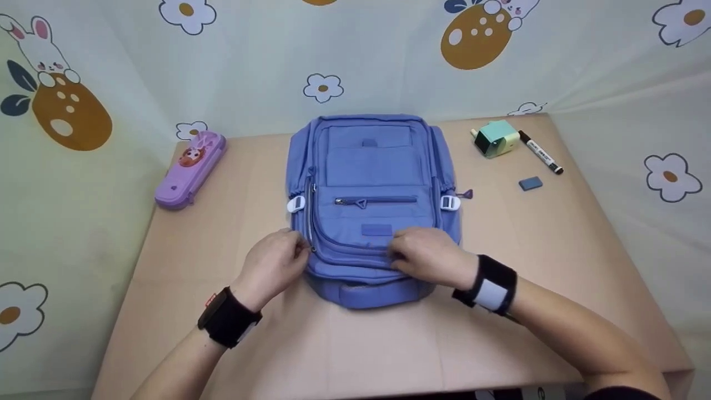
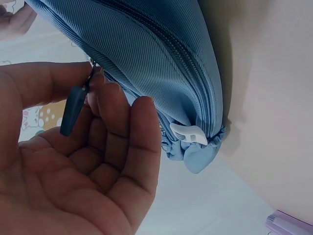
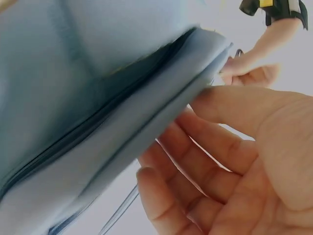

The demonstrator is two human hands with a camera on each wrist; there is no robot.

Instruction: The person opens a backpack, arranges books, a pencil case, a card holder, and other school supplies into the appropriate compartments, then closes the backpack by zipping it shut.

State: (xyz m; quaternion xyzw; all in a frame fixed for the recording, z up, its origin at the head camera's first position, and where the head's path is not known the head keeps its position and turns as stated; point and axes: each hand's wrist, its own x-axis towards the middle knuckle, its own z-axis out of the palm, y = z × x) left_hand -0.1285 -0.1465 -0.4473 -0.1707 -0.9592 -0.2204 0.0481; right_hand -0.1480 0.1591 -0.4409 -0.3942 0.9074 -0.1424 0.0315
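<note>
A blue backpack (image 1: pixel 369 166) lies flat on the table, front side up, its top handle toward the person. At the bag's lower left corner, my left hand (image 1: pixel 276 256) pinches a zipper pull (image 2: pixel 74 110) between thumb and index finger; the pull's tab hangs past the fingers. My right hand (image 1: pixel 430 253) grips the fabric edge near the lower right of the front panel, thumb on one side and fingers on the other, as the right wrist view shows. A short front zipper (image 1: pixel 377 200) crosses the middle of the bag. White buckles (image 1: pixel 450 203) sit at both sides.
On the left of the table lies a purple pencil case (image 1: pixel 189 172). At the back right are a green and yellow pencil sharpener (image 1: pixel 496 139), a black and white marker (image 1: pixel 540 153) and a small blue eraser (image 1: pixel 530 183). A patterned curtain (image 1: pixel 250 66) hangs behind the table.
</note>
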